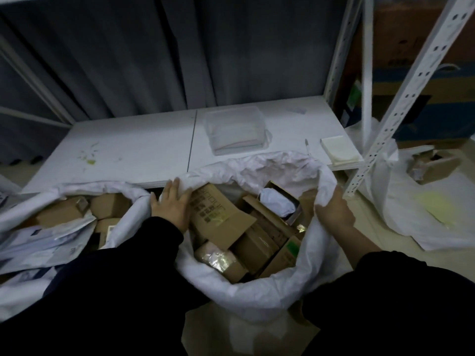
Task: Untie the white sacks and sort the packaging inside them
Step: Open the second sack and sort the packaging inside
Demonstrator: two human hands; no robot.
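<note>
Holding the mouth wide: this looks like the step in hand. The middle sack (257,291) is untied and stands open at 6 o'clock, just ahead of the person, against the front edge of the shelf board (128,150).
Left hand (172,205): fingers straight and spread, palm down. It presses on the sack's rim at 9 o'clock, touching the printed carton (218,209) that leans there. It grips nothing.
Right hand (334,211): clamped on the rim at 3 o'clock, with white cloth bunched in the grasp. The fingertips are tucked behind the fabric, so I cannot see them.
Contents: brown cartons (257,249) packed tight and tilted at many angles, some with their flaps open, and a crumpled white wrapper (276,202) inside one.
Left sack (123,187): open at 9 o'clock and touching the middle one. It holds more cartons and pale mailers (38,240).
Right sack (401,209): slumped on the floor at 3 o'clock, beyond the shelf upright (401,98). A carton sits just past it.
Shelf board at 12 o'clock: carries a clear tub (236,132), a pen (307,146) and a white pad (339,151).
Progress: untying seems finished for this sack, and sorting from it looks barely begun, since it is full.
Next move: I judge it calls for freeing one hand while the other keeps the rim from folding in. The printed carton on top should come out first, since it lies over the others. It would then need a spot among like packaging.
</note>
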